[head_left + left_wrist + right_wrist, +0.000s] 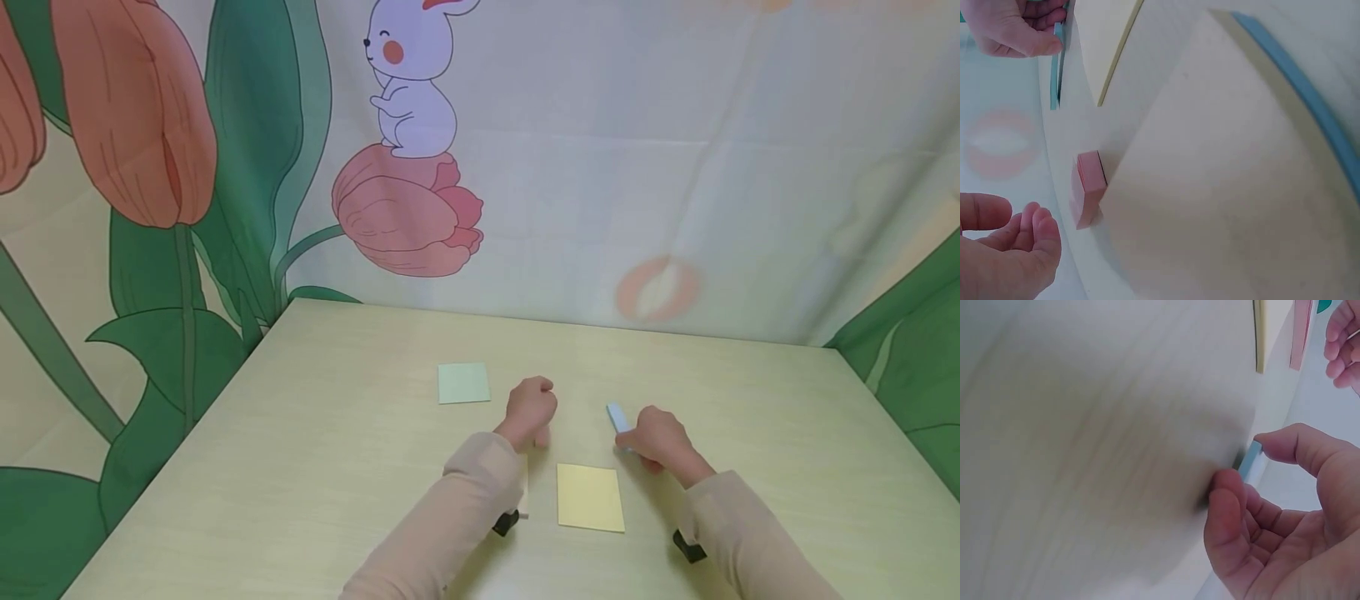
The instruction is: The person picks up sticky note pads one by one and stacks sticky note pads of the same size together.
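Observation:
My right hand (660,437) pinches a narrow light-blue sticky note pad (617,417) between thumb and fingers, low over the table. The right wrist view shows the thumb at one end of this blue pad (1249,457). My left hand (531,408) holds nothing, its fingers loosely bent and its thumb apart. Just below it is a small pink sticky note pad (1090,181), partly covered by the hand in the head view. A cream pad (523,487) lies half hidden by the left sleeve. Between the forearms is a square yellow sticky note pad (590,497).
A pale green square note pad (463,383) lies farther back, left of the left hand. The pale wooden table (300,450) ends at a curtain (555,225) printed with tulips and a rabbit. In the left wrist view, a blue strip (1310,94) borders the large pale surface.

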A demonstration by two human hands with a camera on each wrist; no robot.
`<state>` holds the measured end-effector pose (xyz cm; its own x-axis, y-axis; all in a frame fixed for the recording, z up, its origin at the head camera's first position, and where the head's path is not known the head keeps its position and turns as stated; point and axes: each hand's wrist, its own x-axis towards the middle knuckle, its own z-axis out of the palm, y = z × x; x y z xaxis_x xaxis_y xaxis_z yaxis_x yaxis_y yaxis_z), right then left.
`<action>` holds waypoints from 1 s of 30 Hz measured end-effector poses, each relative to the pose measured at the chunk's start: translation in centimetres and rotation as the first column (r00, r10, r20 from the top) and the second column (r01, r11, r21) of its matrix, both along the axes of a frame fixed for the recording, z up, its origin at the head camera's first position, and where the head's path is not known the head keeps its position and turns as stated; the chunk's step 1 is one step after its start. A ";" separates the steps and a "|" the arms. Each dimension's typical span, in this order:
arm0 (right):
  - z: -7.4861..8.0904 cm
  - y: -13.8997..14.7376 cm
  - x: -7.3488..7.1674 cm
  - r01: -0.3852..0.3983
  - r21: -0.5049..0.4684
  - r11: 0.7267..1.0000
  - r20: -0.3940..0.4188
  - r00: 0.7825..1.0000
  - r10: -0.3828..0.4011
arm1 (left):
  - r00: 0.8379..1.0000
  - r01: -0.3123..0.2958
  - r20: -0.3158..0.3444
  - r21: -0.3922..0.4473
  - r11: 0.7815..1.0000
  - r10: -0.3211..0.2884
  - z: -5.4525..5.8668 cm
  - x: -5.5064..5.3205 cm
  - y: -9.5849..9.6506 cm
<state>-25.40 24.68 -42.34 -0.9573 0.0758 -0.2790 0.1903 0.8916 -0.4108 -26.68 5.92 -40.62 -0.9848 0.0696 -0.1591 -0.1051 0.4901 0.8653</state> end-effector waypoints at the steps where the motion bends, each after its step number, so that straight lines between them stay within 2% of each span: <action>1: 0.0 0.0 0.0 0.003 -0.003 1.000 -0.003 1.000 -0.003 | 1.000 -0.008 -0.004 -0.003 1.000 0.008 0.0 -0.1 -0.2; 4: 0.0 0.0 0.0 0.006 -0.016 1.000 -0.022 1.000 -0.007 | 0.999 -0.032 0.021 0.010 0.999 0.032 0.0 -0.2 -0.6; 10: 0.4 -0.3 -0.1 0.007 -0.044 0.999 -0.036 0.999 -0.008 | 0.997 -0.053 0.046 -0.022 0.998 0.054 -0.2 -0.7 -1.3; 21: 1.2 -1.5 0.2 -0.020 -0.079 0.997 -0.054 0.998 0.016 | 0.992 -0.006 0.122 -0.059 0.998 0.013 -0.4 -0.9 -2.3; 30: 1.3 -2.6 0.3 -0.017 -0.073 0.997 -0.057 0.998 0.013 | 0.987 0.023 0.158 -0.026 0.999 -0.018 -0.7 -1.0 -2.6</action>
